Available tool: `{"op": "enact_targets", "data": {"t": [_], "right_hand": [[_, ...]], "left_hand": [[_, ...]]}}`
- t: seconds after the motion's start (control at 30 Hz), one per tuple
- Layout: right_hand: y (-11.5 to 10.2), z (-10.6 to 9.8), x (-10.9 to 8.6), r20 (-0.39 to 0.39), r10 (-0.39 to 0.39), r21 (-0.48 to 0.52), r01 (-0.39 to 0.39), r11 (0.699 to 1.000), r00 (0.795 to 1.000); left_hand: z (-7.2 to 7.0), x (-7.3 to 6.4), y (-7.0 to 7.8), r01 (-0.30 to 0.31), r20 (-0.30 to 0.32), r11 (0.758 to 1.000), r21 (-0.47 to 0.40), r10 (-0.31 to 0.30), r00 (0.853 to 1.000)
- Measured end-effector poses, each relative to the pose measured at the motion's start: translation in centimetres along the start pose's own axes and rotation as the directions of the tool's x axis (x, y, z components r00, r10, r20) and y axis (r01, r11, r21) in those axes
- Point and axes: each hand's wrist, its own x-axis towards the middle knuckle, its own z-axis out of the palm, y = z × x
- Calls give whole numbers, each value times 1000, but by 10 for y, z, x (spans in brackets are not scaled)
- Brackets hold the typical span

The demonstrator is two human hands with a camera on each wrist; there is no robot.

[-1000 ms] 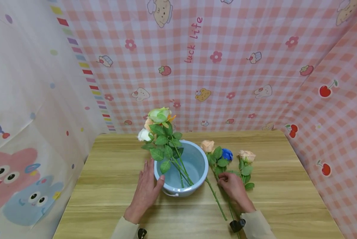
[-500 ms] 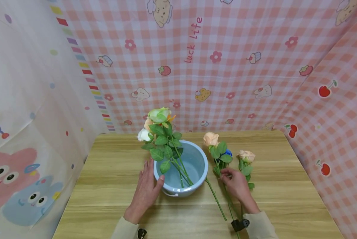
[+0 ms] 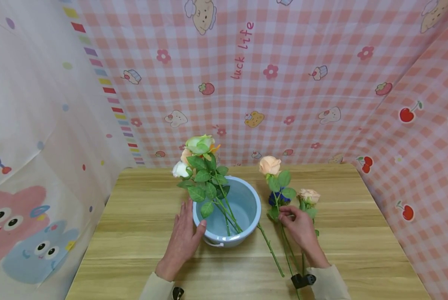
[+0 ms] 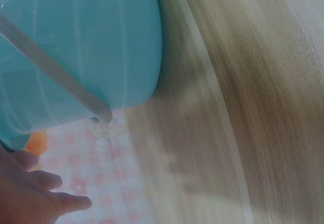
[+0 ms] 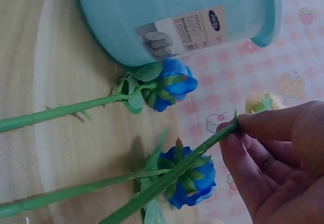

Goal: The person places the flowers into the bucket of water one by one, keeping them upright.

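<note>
My right hand (image 3: 299, 227) pinches the green stem of a peach rose (image 3: 270, 166) between thumb and fingertips, its bloom raised over the table's far edge. In the right wrist view the pinched stem (image 5: 167, 178) slants across a blue rose (image 5: 195, 186) lying on the table. Another blue rose (image 5: 174, 85) lies against the light blue bucket (image 3: 259, 206). My left hand (image 3: 184, 239) rests along the bucket's left side, thumb at the rim, fingers extended. A pale green rose (image 3: 199, 145) and a white rose (image 3: 180, 170) lean out of the bucket to the left.
A second peach rose (image 3: 309, 196) lies right of my right hand. One loose stem (image 3: 272, 250) runs toward me from the bucket's right side. The wooden table (image 3: 134, 250) meets a checked cloth backdrop (image 3: 302, 96) at its far edge.
My right hand has shifted slightly right, and the peach rose it pinches has risen away from the blue rose. My left hand and the bucket have stayed put.
</note>
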Motion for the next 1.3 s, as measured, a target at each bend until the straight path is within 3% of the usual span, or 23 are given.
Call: {"op": "enact_targets", "data": {"t": [0.27,0.63,1.3], "right_hand": [[-12,-6,-3,-27,-5,85,7,996,1000],[-28,-13,-5,-85,-35,127,45,991,996],[-55,-20,-14,-166,-122,241,160,957,978]], "left_hand": [[0,0,0,3,5,1000,-3,-3,1000],[0,1,-1,-2,-6,1000,0,2,1000],[0,1,-1,-23,-18,1000,-18,22,1000]]}}
